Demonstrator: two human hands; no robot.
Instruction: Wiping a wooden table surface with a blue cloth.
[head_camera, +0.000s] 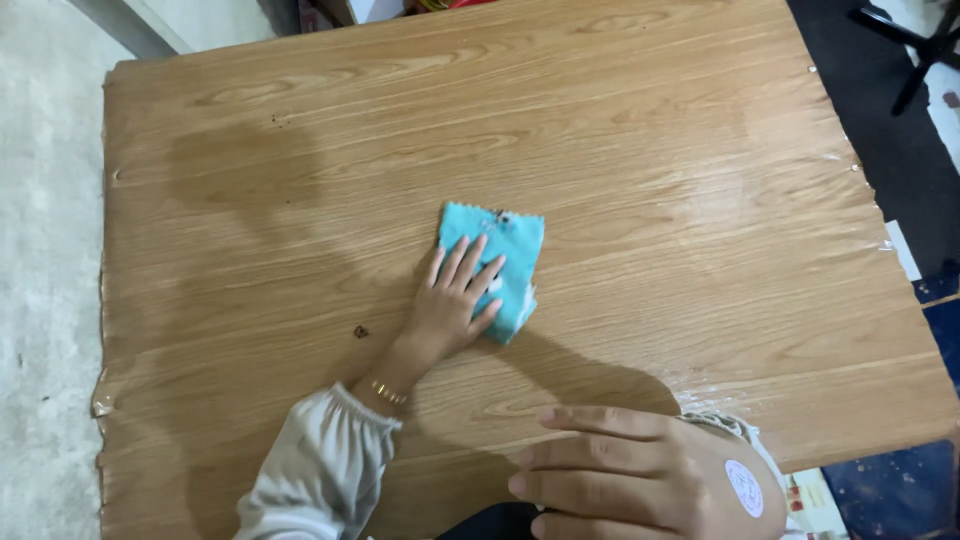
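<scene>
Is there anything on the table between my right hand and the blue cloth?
Nothing visible does. Only bare wooden table lies between the right hand and the folded turquoise cloth, which the left hand presses flat.

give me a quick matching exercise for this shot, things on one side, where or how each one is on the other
Things:
1. left hand
2. right hand
3. blue cloth
4. gold bracelet

Places or states:
a. lies near the middle of the wooden table
b. sits on the wrist above a pale sleeve
c. pressed flat on the cloth, fingers spread
d. rests at the near edge of the table, with a round sticker on its back

Pairs: 1-c, 2-d, 3-a, 4-b
</scene>
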